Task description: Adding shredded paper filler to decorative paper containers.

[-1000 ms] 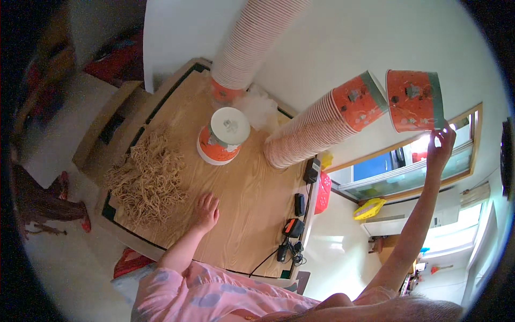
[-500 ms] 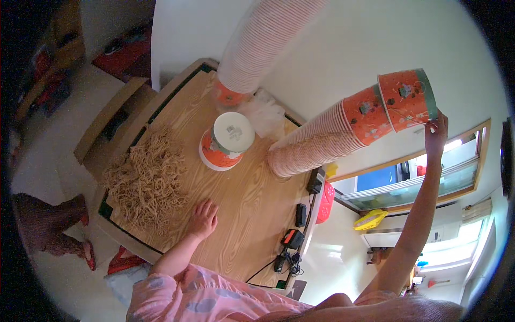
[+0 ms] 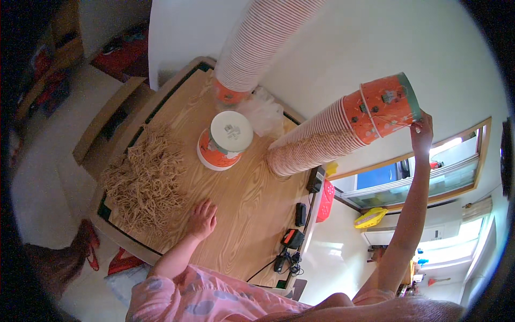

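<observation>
My right hand (image 3: 421, 129) is raised at the top of a tall stack of nested paper buckets (image 3: 316, 134), pinching the green base edge of the topmost orange printed bucket (image 3: 389, 102). A thin strand seems to run along this bucket from my fingertips. Beige strings (image 3: 300, 154) hang down the near side of the stack. My left hand (image 3: 203, 220) lies flat on the wooden table (image 3: 241, 214), holding nothing. Near it is a loose heap of beige paper-like strings (image 3: 147, 182). Upside down in the middle stands a short stack of orange buckets (image 3: 220, 153) with a white bottom.
A second tall bucket stack (image 3: 263, 48) in clear plastic stands at the far side, beside a crumpled plastic bag (image 3: 263, 112). Black adapters and cables (image 3: 292, 239) line the right table edge. A pink basket (image 3: 325, 201) is beyond it. Another person's foot (image 3: 92, 247) shows at left.
My right hand has moved down and left, pushing the topmost bucket deeper onto the stack. My left hand stays put. The other person's legs at left have shifted.
</observation>
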`<act>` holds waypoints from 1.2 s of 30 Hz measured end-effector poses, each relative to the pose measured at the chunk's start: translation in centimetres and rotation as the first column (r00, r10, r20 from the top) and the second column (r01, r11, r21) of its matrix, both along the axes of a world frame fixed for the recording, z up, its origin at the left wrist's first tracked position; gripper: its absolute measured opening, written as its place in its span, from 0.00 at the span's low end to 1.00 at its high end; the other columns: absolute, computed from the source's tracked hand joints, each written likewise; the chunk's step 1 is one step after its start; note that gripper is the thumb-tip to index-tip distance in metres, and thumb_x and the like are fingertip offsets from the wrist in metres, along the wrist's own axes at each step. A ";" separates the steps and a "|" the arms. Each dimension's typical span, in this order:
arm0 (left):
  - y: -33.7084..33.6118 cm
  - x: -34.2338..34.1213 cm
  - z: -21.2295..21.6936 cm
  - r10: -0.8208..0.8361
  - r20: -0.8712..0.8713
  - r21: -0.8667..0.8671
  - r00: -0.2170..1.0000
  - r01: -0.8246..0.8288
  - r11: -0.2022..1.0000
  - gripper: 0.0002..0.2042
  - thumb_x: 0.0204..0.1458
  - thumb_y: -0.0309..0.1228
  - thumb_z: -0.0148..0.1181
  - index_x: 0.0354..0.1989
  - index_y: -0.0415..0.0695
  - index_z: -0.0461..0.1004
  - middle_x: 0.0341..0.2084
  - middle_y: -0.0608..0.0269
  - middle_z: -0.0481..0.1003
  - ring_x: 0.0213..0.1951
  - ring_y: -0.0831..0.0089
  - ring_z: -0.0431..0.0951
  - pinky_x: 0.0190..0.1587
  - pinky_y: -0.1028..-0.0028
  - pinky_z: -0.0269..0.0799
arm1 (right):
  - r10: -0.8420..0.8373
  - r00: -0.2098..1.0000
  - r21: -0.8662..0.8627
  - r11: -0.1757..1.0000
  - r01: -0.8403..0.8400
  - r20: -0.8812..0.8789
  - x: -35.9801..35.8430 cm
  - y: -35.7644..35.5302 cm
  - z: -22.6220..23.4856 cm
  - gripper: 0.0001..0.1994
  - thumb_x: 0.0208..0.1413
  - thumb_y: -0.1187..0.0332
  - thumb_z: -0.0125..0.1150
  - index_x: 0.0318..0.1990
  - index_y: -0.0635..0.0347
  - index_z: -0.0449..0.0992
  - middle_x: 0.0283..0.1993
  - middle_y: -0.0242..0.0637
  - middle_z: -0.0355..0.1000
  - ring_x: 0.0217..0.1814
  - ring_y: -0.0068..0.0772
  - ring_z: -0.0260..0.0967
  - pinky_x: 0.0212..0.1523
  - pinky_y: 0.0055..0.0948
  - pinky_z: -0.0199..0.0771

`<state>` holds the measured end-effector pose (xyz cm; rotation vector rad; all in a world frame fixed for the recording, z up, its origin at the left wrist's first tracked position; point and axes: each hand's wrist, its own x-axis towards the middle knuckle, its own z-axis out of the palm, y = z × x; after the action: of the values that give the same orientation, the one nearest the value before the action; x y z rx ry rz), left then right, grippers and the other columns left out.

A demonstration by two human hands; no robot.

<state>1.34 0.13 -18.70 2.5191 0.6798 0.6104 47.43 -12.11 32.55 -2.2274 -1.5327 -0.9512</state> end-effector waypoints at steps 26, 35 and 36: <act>0.1 0.1 0.6 -0.002 -0.011 0.030 1.000 0.002 1.000 0.20 0.41 0.33 0.54 0.46 0.45 0.65 0.49 0.51 0.62 0.52 0.56 0.60 0.51 0.55 0.56 | -0.040 0.998 -0.080 0.996 0.044 0.051 -2.3 1.0 -2.3 0.25 0.42 0.85 0.50 0.50 0.50 0.67 0.42 0.39 0.62 0.39 0.36 0.67 0.39 0.31 0.71; -0.3 0.1 -0.5 0.013 -0.009 -0.001 1.000 -0.013 1.000 0.18 0.43 0.33 0.53 0.45 0.45 0.66 0.50 0.52 0.62 0.53 0.56 0.59 0.52 0.54 0.55 | -0.050 0.995 -0.116 0.991 0.060 0.088 -1.8 0.9 -3.5 0.26 0.40 0.84 0.53 0.51 0.52 0.65 0.46 0.41 0.60 0.46 0.44 0.65 0.44 0.35 0.70; -0.5 0.1 -0.7 0.024 -0.001 0.003 1.000 -0.024 1.000 0.18 0.43 0.33 0.53 0.45 0.45 0.66 0.50 0.51 0.62 0.53 0.56 0.59 0.52 0.54 0.56 | -0.049 0.995 -0.120 0.991 0.059 0.085 -1.8 1.0 -3.6 0.26 0.40 0.84 0.53 0.51 0.52 0.65 0.46 0.41 0.60 0.46 0.44 0.65 0.44 0.35 0.70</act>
<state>1.42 -0.33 -19.43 2.5175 0.7107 0.6187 45.62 -11.16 28.96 -2.3521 -1.6142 -1.0012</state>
